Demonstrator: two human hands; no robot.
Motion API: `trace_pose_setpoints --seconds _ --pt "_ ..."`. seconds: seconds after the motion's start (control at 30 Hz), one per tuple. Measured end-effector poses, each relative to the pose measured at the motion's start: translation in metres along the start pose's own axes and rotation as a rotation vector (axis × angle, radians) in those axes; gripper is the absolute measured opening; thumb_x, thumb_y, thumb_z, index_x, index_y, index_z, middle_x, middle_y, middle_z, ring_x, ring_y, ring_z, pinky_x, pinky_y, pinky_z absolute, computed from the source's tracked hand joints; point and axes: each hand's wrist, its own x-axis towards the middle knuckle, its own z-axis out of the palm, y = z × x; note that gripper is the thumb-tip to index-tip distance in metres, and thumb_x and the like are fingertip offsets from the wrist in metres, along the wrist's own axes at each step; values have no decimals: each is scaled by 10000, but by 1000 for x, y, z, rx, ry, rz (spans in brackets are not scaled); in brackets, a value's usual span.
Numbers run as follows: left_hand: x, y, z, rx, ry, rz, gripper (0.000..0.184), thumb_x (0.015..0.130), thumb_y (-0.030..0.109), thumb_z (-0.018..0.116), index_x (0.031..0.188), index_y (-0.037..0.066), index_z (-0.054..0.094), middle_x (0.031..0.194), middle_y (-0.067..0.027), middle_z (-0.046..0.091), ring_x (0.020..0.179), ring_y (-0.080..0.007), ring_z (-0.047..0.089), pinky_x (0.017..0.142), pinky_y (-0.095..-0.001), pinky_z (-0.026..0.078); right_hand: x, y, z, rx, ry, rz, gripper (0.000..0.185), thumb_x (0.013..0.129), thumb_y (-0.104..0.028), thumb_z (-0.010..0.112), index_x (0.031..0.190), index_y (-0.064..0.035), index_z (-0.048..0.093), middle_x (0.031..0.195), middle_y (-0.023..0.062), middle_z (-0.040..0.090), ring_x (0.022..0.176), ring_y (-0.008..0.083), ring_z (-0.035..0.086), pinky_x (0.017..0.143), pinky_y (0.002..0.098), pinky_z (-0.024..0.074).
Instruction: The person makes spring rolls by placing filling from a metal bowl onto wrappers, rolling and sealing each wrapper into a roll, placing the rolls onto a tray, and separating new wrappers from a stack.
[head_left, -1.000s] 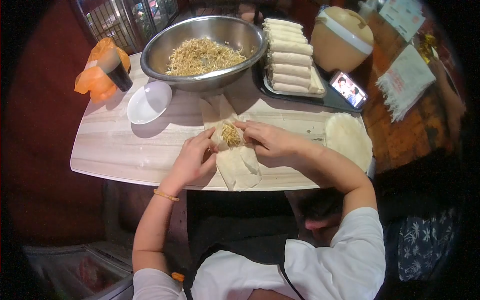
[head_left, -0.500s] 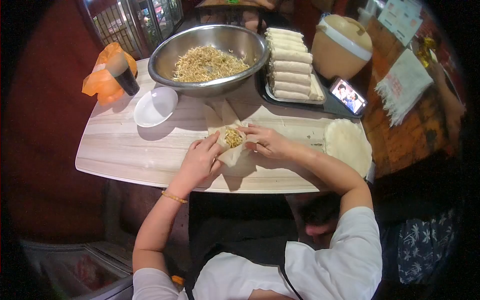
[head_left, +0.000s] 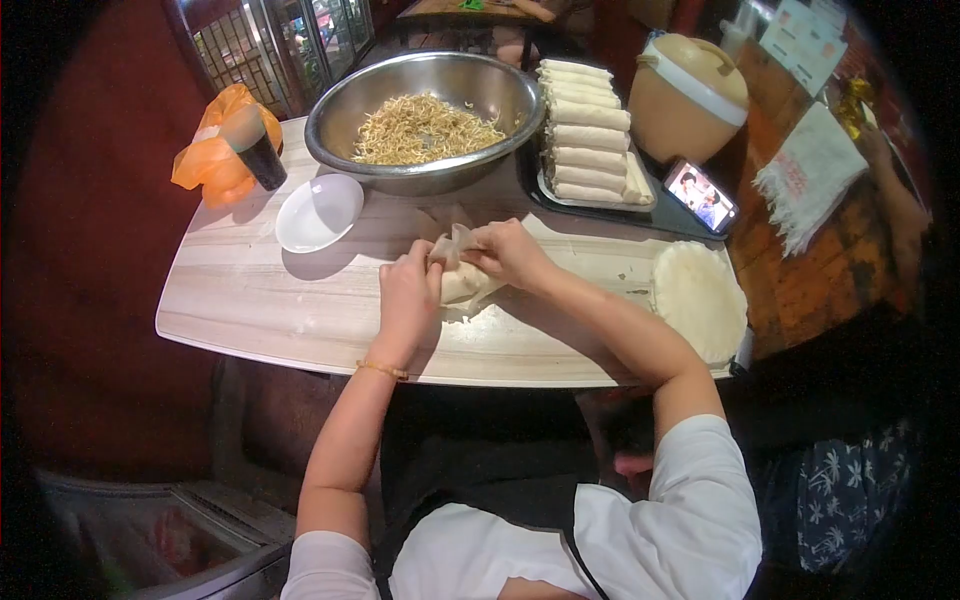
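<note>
Near the table's front middle lies a thin pale wrapper point(head_left: 466, 284), folded over its filling, which is now covered. My left hand point(head_left: 408, 294) pinches the wrapper's raised far part from the left. From the right, my right hand point(head_left: 513, 252) grips the same raised part with fingers pressed together. Behind the hands stands a large steel bowl point(head_left: 425, 177) with bean sprouts point(head_left: 425, 130) in it. Finished pale rolls point(head_left: 588, 136) are stacked on a tray to the back right. A stack of round, flat wrappers point(head_left: 699, 302) lies at the table's right edge.
A white bowl point(head_left: 319, 213) sits left of the wrapper. Beyond it are a dark drink cup point(head_left: 262, 160) and an orange bag point(head_left: 222, 178). A phone point(head_left: 702, 196) rests by the rolls, with a tan container point(head_left: 690, 98) behind. A cloth point(head_left: 810, 178) lies at far right.
The wrapper's near flap has been folded over the filling, hiding it. Both hands have moved to the far part, which is now lifted between them. The view has shifted slightly.
</note>
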Motion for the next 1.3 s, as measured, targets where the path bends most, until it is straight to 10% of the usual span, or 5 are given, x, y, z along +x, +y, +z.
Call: trace_pose_setpoints --seconds 0.13,0.23,0.4,0.73,1.3 --pt "7 -14 13 -392 92 -72 366 807 61 671 1136 13 520 966 -160 590 845 -326 590 802 -389 449 7 -10 -7 97 -123 340 354 765 -231 754 1048 -83 603 740 125 566 723 287 602 691 380 448" --pt "9 -9 3 -166 207 107 432 776 26 689 1162 11 495 1040 -174 551 870 -325 583 747 -380 477 9 -18 -12 -381 243 -68 464 707 -224 765 1098 -99 549 872 152 552 806 339 612 695 434 460" --pt "11 -12 3 -140 10 126 495 784 43 696 1213 18 448 1011 -180 549 907 -322 587 742 -390 487 13 -8 -4 -178 -313 14 498 743 -298 746 1130 -92 510 1056 140 515 1020 342 566 794 444 447" --pt "-11 -7 -32 -18 -212 437 973 763 546 693 1467 18 279 1015 -151 630 985 -311 557 901 -380 374 -10 -40 -30 -560 -478 -452 319 802 -287 672 1009 -92 527 1127 139 523 952 294 590 804 421 462" --pt "10 -19 -5 -85 -91 332 199 908 200 588 997 56 691 913 -93 569 874 -274 546 787 -385 418 -3 -3 -9 -338 -20 -378 172 783 -182 669 829 -78 540 788 82 578 662 245 586 617 353 464"
